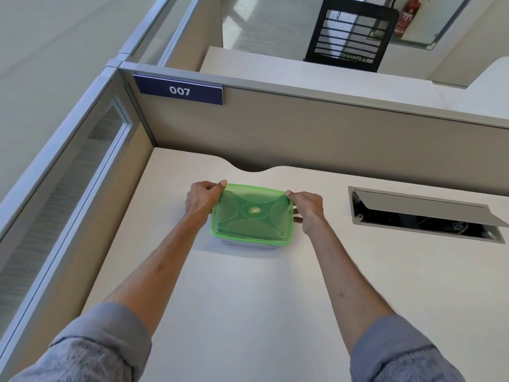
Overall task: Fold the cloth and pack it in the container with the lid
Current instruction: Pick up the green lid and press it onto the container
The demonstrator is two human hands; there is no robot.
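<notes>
A square container with a translucent green lid (251, 213) sits on the pale desk (248, 299), a little beyond its middle. The lid lies flat on the container, a round sticker at its centre. My left hand (202, 201) grips the container's left edge, thumb on the lid's far left corner. My right hand (307, 208) grips the right edge, thumb on the far right corner. The cloth is not visible; I cannot tell whether it is inside.
A cubicle partition (303, 133) with a blue "007" sign (180, 90) closes the desk's far side, and another wall (82, 188) closes its left. A cable hatch (424, 213) with its flap raised is set into the desk at the right.
</notes>
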